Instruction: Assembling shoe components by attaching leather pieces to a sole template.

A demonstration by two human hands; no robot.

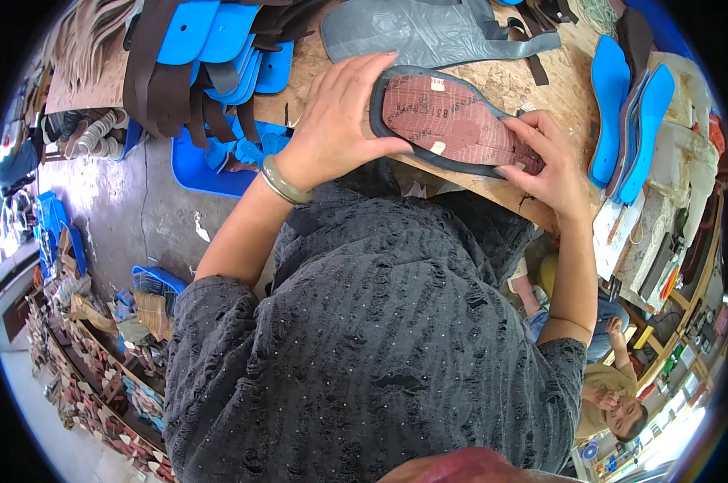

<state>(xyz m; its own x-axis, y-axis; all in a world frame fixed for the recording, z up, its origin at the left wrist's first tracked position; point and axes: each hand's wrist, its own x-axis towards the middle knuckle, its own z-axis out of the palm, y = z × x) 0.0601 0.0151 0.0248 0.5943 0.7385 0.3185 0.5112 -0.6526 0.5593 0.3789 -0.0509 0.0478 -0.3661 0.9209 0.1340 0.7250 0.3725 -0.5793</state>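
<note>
"Gripping noted where?"
"By tabletop's (pixel 573 87) near edge: wide end of sole (pixel 444 113) clamped by left hand (pixel 338 121), narrow end by right hand (pixel 555 165)."
"Done well how?"
"Both ends evenly supported."

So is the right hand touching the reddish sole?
Touching: in the head view, the right hand pinches the sole at its narrow end, overlapping its edges.

Shoe workshop, stacked blue insoles (pixel 647 133), wooden workbench (pixel 571 84)

Both bare forearms (pixel 243 233) forward, left grip (pixel 340 121) wide, thumb (pixel 389 147) apart from fingers (pixel 356 74), right grip (pixel 553 161) narrower.
</note>
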